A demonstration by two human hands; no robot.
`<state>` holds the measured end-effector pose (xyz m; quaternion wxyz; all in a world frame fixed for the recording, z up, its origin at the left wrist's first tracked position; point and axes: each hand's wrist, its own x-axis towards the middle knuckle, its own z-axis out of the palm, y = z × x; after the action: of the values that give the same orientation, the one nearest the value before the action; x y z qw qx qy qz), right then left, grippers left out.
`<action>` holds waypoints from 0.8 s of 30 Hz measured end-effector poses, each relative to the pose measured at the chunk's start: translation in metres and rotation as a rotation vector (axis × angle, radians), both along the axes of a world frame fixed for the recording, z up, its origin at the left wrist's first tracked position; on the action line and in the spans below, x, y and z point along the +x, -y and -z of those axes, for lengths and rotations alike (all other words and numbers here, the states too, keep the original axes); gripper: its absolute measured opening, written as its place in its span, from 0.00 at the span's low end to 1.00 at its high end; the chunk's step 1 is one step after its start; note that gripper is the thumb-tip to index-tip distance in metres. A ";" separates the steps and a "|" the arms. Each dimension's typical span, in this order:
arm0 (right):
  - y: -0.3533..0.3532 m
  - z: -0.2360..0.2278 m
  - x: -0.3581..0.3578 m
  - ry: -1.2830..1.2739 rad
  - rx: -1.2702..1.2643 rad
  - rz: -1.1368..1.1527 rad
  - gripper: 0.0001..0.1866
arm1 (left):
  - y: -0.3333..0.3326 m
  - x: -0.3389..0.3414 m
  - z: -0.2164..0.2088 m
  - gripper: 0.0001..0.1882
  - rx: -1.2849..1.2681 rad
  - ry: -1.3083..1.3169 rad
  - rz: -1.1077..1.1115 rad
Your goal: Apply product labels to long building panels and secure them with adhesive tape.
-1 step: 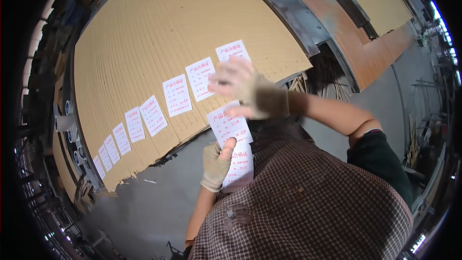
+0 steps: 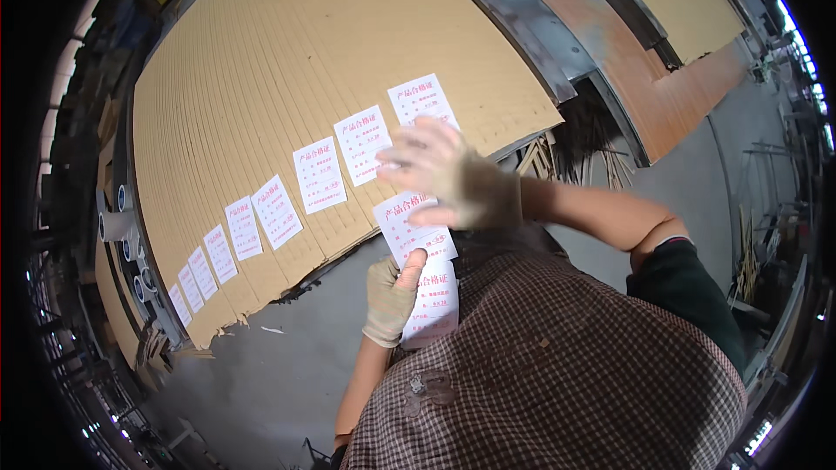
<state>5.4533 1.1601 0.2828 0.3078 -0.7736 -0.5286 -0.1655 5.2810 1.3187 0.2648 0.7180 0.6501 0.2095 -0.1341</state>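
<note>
My left hand [image 2: 394,294], in a beige fingerless work glove, grips printed paper labels [image 2: 416,251] in front of my apron, thumb pressed on top. A second label [image 2: 433,305] hangs below the thumb; whether the two are joined, I cannot tell. My right hand [image 2: 448,170], gloved alike and slightly blurred, hovers with fingers apart over the held labels' upper end and the board's near edge. It partly covers the rightmost label [image 2: 422,96] on the board. Several white labels with red print, such as this one [image 2: 320,176], lie in a slanting row along the cardboard-coloured stack [image 2: 287,52].
Rolls [image 2: 117,224] stand at the stack's left side. Beyond its right side run a grey metal rail [image 2: 540,35] and a reddish-brown board [image 2: 627,78]. Thin wooden strips [image 2: 540,161] jut out near the right corner. Grey floor [image 2: 270,383] shows below the stack's ragged near edge.
My right hand has shifted very slightly downward, its fingers still apart. My left hand and the labels in it stay in place.
</note>
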 end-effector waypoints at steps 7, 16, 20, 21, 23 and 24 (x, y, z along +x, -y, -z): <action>0.038 0.006 -0.011 -0.175 0.102 -0.303 0.24 | -0.002 0.010 0.002 0.13 0.004 0.019 0.085; 0.095 -0.001 0.154 -0.727 0.060 0.172 0.24 | -0.047 -0.006 -0.024 0.25 -0.163 0.058 0.206; 0.048 -0.012 0.134 -0.046 0.085 0.409 0.22 | -0.076 -0.051 -0.048 0.32 -0.264 0.053 -0.107; 0.041 -0.028 0.106 0.113 0.005 0.405 0.19 | -0.084 -0.065 -0.045 0.34 -0.201 -0.028 -0.110; 0.024 -0.038 0.075 0.371 -0.098 0.309 0.18 | -0.109 -0.100 -0.029 0.34 -0.085 0.069 -0.103; 0.014 -0.038 0.061 0.376 -0.167 0.357 0.19 | -0.126 -0.116 -0.030 0.34 -0.135 0.059 -0.169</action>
<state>5.5141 1.1465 0.3208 0.1052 -0.8329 -0.4437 -0.3136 5.1651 1.4444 0.2946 0.7747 0.5840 0.2328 -0.0674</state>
